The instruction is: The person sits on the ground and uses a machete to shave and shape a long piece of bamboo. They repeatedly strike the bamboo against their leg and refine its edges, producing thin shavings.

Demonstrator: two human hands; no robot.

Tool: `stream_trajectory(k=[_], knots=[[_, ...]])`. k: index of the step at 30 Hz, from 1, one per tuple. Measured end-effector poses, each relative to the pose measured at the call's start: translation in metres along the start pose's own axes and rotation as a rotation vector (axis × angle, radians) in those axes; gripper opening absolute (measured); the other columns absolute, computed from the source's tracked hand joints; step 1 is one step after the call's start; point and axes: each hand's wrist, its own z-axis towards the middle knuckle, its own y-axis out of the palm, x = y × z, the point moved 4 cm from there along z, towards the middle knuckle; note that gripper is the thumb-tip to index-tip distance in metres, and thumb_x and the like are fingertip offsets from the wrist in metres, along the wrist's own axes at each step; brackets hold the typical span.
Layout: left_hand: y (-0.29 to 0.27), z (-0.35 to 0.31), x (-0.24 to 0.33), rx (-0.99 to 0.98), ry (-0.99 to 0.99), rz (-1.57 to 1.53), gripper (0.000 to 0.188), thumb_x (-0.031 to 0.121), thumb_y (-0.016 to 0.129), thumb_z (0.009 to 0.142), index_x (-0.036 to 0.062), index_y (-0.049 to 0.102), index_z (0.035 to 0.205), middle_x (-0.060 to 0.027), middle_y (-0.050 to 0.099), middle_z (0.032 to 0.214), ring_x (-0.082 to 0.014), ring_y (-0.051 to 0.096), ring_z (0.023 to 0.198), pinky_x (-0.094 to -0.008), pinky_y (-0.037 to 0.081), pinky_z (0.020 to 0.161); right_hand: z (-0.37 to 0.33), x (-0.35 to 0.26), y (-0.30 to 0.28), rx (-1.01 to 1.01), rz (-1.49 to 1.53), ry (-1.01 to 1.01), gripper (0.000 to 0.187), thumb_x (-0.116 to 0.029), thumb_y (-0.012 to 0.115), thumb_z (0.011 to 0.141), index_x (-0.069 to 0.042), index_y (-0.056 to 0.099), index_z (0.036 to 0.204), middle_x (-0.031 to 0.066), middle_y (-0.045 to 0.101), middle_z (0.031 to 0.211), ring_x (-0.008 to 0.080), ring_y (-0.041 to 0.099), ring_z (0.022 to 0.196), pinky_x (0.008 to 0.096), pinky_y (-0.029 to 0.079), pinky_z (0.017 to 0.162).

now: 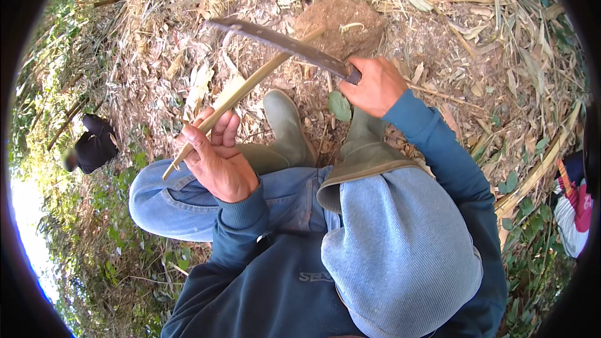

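My right hand (pixel 374 87) is wrapped round the handle end of a machete (pixel 285 44), whose long dark blade reaches out to the left. Between the thumb and fingers of my left hand (pixel 219 159) lies a thin split bamboo strip (pixel 247 86), slanting up to the right. The blade crosses over the strip near its far end; whether the two touch I cannot tell. A thin curled sliver hangs at the strip's near end, beside my left thumb. My right fingers hide most of the machete's handle.
Below my hands are my green rubber boots (pixel 286 122) and bent knees in jeans. A mound of reddish soil (pixel 343 25) rises beyond the blade. Dry leaves and bamboo scraps cover the ground. A person in dark clothes (pixel 95 144) is at the left; another person's clothing (pixel 573 209) shows at the right edge.
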Motion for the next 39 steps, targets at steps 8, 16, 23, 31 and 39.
stream_trajectory(k=[8,16,23,31,39], knots=[[0.0,0.002,-0.001,-0.004,0.021,-0.028,0.03,0.031,0.05,0.102,0.0009,0.05,0.108,-0.019,0.062,0.108,-0.0248,0.07,0.087,-0.0338,0.064,0.075,0.007,0.026,-0.001,0.06,0.029,0.086,0.029,-0.028,0.066,0.075,0.0,0.067,0.085,0.0191,0.058,0.059,0.0382,0.06,0.057,0.0464,0.047,0.059],[0.0,0.001,-0.002,-0.011,0.029,-0.017,0.032,0.031,0.05,0.102,-0.0005,0.051,0.108,-0.0191,0.062,0.107,-0.0253,0.07,0.087,-0.0345,0.064,0.075,0.003,0.042,-0.001,0.002,-0.059,0.136,0.029,-0.032,0.064,0.077,-0.002,0.065,0.078,0.0201,0.065,0.07,0.0394,0.064,0.067,0.0495,0.051,0.067],[-0.002,-0.001,-0.005,-0.031,0.071,-0.033,0.027,0.027,0.049,0.103,0.0005,0.052,0.108,-0.0201,0.061,0.107,-0.0266,0.07,0.086,-0.0343,0.064,0.074,-0.024,-0.012,-0.004,-0.099,0.072,-0.057,0.024,-0.027,0.066,0.074,-0.003,0.064,0.078,0.0177,0.062,0.063,0.0393,0.063,0.062,0.049,0.051,0.064],[-0.002,0.0,-0.006,-0.082,0.078,-0.032,0.016,0.021,0.047,0.103,0.006,0.048,0.107,-0.0201,0.062,0.107,-0.029,0.07,0.087,-0.0371,0.064,0.073,-0.003,0.001,-0.005,-0.037,0.073,-0.024,0.024,-0.024,0.067,0.074,-0.001,0.065,0.081,0.0202,0.059,0.061,0.039,0.06,0.058,0.0457,0.047,0.058],[-0.001,-0.003,-0.005,-0.169,0.123,-0.074,0.028,0.025,0.047,0.103,-0.0011,0.056,0.109,-0.0197,0.062,0.11,-0.0284,0.069,0.092,-0.037,0.062,0.08,-0.008,0.014,-0.007,-0.029,-0.048,0.045,0.024,-0.027,0.066,0.076,-0.003,0.065,0.079,0.02,0.063,0.065,0.0401,0.064,0.064,0.0474,0.051,0.064]])
